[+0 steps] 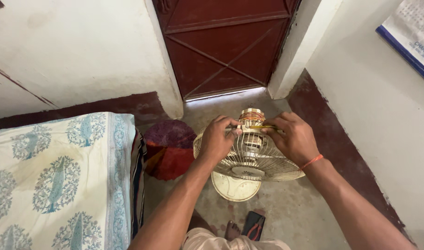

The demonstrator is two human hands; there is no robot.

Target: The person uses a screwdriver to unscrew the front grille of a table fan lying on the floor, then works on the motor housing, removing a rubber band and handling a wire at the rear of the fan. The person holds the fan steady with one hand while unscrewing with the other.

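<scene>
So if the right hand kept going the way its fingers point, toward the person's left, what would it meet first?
Most likely the left hand: the right hand holds a thin yellow tool pointing across the exposed fan motor toward it. Depth is unclear, so the motor housing could come first.
</scene>
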